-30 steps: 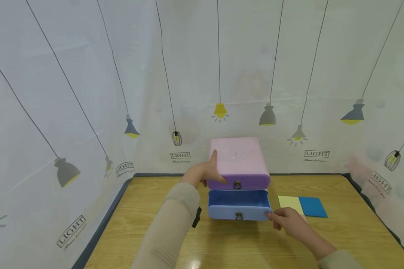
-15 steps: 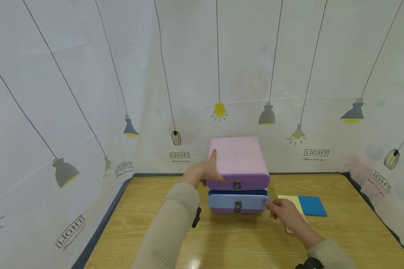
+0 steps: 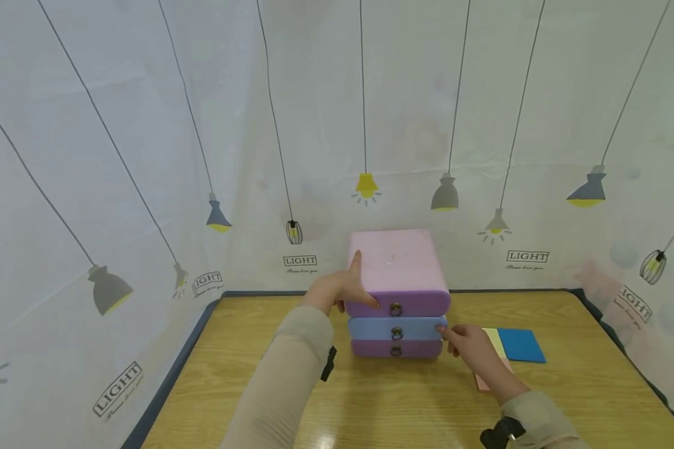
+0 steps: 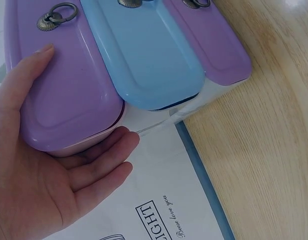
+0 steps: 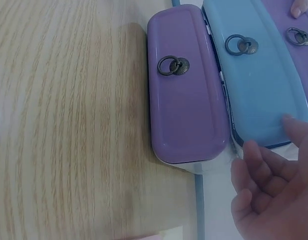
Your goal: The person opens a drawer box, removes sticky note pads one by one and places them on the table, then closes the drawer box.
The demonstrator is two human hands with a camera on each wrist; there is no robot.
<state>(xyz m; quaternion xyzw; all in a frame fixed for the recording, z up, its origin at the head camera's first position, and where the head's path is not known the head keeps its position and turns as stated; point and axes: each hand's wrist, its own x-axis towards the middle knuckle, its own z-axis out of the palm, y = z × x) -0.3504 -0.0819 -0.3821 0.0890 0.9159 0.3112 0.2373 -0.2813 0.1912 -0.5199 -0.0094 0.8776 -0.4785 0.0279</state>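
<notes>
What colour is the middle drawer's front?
The middle drawer's front is light blue, best seen in the right wrist view.

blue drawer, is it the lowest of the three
No, the blue drawer sits in the middle, between the top purple drawer and the bottom purple drawer.

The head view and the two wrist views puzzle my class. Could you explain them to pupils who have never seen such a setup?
No robot here: these are a person's two bare hands. The wide picture is taken from the head, looking forward and down; each close-up is taken from one wrist. On the wood-patterned table stands a pink-topped chest of three drawers: purple, blue, purple. To its right lie flat pieces in yellow, blue and pink. The left hand grips the chest's upper corner, touching the top drawer. The right hand pinches the edge of the middle drawer, which looks almost closed.
</notes>
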